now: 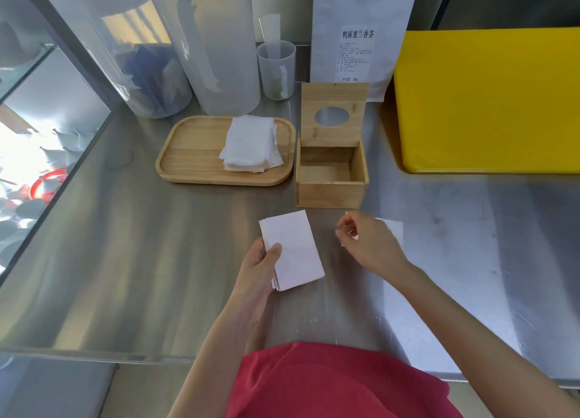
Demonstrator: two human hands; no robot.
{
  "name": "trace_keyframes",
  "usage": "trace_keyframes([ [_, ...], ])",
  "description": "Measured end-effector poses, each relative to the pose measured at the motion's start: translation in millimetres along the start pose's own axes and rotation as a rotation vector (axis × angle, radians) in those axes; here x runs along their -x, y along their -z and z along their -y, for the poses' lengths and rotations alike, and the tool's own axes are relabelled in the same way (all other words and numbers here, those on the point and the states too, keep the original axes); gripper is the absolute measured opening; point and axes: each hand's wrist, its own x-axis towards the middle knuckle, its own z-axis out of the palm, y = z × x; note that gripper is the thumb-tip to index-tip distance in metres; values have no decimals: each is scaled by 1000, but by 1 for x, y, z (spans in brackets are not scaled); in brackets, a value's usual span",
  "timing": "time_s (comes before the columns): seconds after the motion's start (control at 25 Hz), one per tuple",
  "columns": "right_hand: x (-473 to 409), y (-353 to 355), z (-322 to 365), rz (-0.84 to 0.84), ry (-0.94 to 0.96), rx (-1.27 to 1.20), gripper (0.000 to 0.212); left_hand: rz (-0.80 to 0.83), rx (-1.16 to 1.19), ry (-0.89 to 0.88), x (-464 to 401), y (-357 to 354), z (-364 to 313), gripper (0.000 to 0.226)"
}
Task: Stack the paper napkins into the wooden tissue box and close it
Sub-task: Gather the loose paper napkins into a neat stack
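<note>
My left hand [262, 260] grips a neat stack of folded white napkins [295, 249] by its left edge, just above the steel counter. My right hand [367, 242] hovers to the right of that stack, fingers curled and pinched on a single white napkin [392, 227] whose far part shows behind the hand. The wooden tissue box [331, 191] stands beyond both hands, empty, with its lid [334, 99] raised upright and showing an oval hole. A loose pile of white napkins [251, 144] lies on the right end of a wooden tray [188, 154], left of the box.
A yellow board [486, 103] lies right of the box. Behind the tray and box stand clear plastic containers [216, 47], a small measuring cup [276, 69] and a white tea pouch [357, 34]. A glass panel [47, 110] bounds the counter's left side.
</note>
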Motion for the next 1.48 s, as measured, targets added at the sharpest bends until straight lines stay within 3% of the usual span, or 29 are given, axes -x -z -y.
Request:
trace_keyframes([
  [0.16, -19, 13, -33, -19, -31, 471, 39, 4, -13, 5, 1, 0, 0, 19],
  [0.36, -35, 13, -42, 99, -100, 550, 50, -5, -15, 9, 1, 2, -1, 18],
  [0.8, -24, 11, -36, 101, -115, 337, 30, 14, -11, 12, 3, 0, -2, 19],
  [0.88, -22, 13, -23, 132, -121, 129, 32, 16, -2, 3, 3, 1, 0, 20],
  [1.04, -6, 28, 15, 186, -65, -407, 10, 7, 10, 5, 0, 0, 0, 21],
  [1.12, 3, 29, 30, 235, -41, -581, 10, -8, 20, 24, -2, -2, 1, 20],
  [1.24, 12, 14, 42, 259, 4, -510, 13, -12, 39, 39, -3, -4, 3, 21],
  [1.48, 14, -9, 44, 143, -24, -334, 28, -1, 112, 46, -3, -4, 3, 21],
])
